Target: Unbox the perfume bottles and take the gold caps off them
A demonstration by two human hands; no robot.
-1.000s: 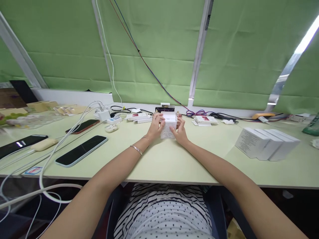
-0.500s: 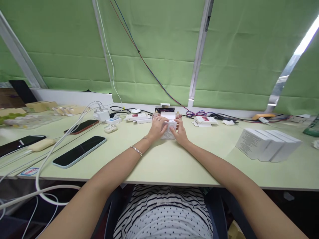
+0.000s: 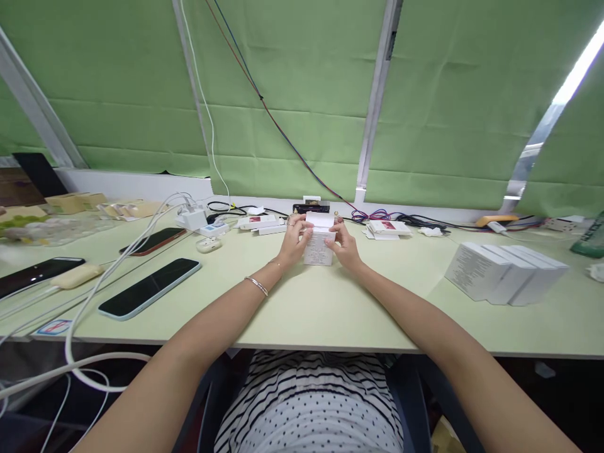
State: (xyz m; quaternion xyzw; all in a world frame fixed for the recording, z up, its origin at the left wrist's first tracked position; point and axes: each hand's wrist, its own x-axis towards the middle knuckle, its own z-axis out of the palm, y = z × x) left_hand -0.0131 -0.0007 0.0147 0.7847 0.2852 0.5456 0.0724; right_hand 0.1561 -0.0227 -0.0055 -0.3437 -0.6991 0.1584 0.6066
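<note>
A small white box [image 3: 319, 253] with fine grey print stands at the middle of the table, its upper flap [image 3: 321, 218] raised. My left hand [image 3: 295, 241] closes on the left side of this box, thumb near the top edge. On the opposite side my right hand [image 3: 347, 248] grips it with bent fingers, thumb against the printed face. What lies inside the box cannot be seen. Just behind it is a dark device [image 3: 311, 207], partly hidden.
White printed boxes [image 3: 509, 274] stand in a row on the right. Flat white packs [image 3: 387, 229] lie near the back, beside bundled cables [image 3: 415, 220]. Phones [image 3: 151, 289], a charger [image 3: 192, 218] and an earbud case [image 3: 208, 245] occupy the left. The table's front edge [image 3: 321, 347] runs before my body.
My fingers have drawn apart toward the sides of the box, so more of its printed face shows. The flap is more visible between my hands.
</note>
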